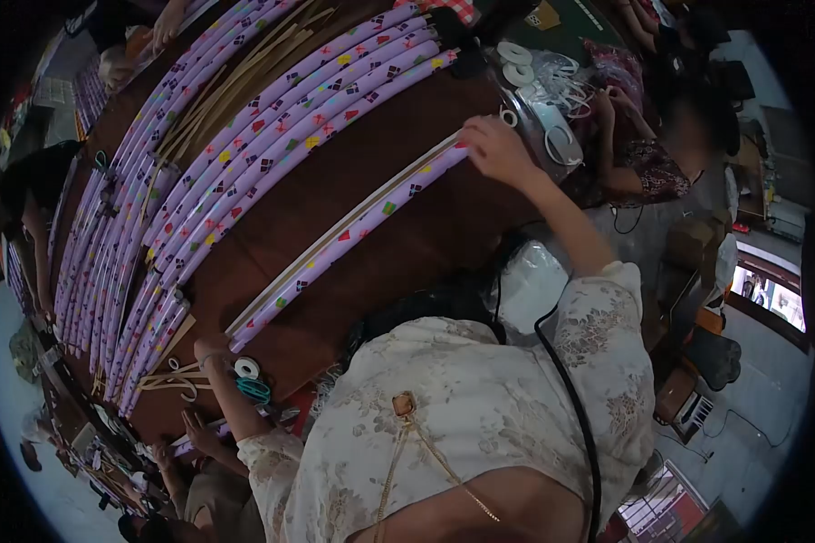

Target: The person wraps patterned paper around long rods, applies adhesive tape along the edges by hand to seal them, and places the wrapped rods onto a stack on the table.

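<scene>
We find the lilac printed roll (368, 220) slanting across the brown tabletop (380, 271). Right hand (498, 152): bent fingers touching its far end; left hand (212, 350) by the near end; neither grip clear. Uneven tension could, we judge, skew its tan strip (371, 202).

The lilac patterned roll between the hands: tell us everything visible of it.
The lilac patterned roll is long and slim, looks like paper or film, and bears small red, yellow, green and dark motifs. A pale band with a brownish strip runs along the side away from the wearer. It lies slantwise on the brown table. The right hand touches its upper right end; the left hand is at the lower left end, contact unclear.
</scene>
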`<act>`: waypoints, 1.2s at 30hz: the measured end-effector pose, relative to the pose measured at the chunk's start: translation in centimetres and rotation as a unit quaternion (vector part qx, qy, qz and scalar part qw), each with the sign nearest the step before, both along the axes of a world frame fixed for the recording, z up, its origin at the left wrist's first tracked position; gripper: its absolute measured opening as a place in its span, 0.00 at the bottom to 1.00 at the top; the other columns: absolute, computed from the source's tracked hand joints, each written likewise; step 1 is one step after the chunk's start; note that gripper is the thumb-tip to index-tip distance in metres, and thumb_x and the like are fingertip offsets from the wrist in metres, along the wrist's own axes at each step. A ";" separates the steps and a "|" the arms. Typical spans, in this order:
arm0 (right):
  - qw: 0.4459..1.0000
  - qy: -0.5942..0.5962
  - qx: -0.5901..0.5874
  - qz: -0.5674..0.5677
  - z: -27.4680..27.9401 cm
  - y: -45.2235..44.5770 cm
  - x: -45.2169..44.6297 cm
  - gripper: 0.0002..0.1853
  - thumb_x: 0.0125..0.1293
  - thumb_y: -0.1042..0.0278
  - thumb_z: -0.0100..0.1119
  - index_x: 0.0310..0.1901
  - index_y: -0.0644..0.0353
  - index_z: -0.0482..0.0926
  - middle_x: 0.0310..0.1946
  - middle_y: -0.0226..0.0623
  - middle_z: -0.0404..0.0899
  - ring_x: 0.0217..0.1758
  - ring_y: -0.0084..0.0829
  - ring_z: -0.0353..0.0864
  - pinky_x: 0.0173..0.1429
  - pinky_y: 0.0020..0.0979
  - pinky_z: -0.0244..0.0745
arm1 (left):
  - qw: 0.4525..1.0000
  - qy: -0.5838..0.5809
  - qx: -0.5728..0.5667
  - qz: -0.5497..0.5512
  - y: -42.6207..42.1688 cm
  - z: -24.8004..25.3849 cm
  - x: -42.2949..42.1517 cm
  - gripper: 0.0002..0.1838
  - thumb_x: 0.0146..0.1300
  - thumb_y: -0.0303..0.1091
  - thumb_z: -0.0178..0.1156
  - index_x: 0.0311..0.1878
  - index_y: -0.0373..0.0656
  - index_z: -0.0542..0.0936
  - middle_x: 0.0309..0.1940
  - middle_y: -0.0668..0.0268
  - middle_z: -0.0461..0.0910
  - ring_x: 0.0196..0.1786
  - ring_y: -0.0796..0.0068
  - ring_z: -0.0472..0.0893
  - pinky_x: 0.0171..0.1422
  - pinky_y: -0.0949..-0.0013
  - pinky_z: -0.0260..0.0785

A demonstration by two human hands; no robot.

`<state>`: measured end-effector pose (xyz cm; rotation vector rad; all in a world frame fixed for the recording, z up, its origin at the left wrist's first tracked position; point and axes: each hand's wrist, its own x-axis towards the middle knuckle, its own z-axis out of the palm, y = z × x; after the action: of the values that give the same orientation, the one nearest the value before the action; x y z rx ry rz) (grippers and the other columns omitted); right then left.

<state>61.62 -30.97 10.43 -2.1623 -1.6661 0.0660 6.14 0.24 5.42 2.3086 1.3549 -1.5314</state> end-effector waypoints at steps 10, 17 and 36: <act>0.974 0.004 -0.169 0.150 -4.3 3.8 -5.3 0.22 0.48 0.61 0.64 0.46 0.55 0.74 0.49 0.33 0.70 0.52 0.35 0.70 0.52 0.37 0.67 | 0.953 -0.113 0.146 0.240 -0.4 -1.3 -1.8 0.29 0.47 0.50 0.64 0.54 0.57 0.73 0.44 0.60 0.79 0.48 0.61 0.78 0.51 0.60 0.72; 0.978 0.018 -0.182 0.104 -3.3 4.4 -7.4 0.19 0.48 0.66 0.65 0.43 0.57 0.74 0.46 0.37 0.68 0.46 0.41 0.73 0.45 0.38 0.70 | 0.963 -0.116 0.085 0.228 0.8 -2.2 -3.8 0.28 0.42 0.56 0.68 0.34 0.38 0.81 0.38 0.53 0.80 0.44 0.58 0.79 0.44 0.60 0.73; 0.955 -0.001 -0.250 0.158 -2.6 5.6 -6.5 0.21 0.49 0.66 0.63 0.47 0.56 0.72 0.43 0.39 0.72 0.47 0.44 0.72 0.47 0.39 0.69 | 0.776 -0.599 0.194 0.022 -14.4 0.1 9.6 0.24 0.45 0.37 0.65 0.48 0.47 0.74 0.49 0.65 0.72 0.54 0.62 0.69 0.58 0.63 0.61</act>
<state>55.11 -25.38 7.80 -2.1960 -2.1634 0.6398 15.78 -14.18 5.50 2.5104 1.2530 0.4278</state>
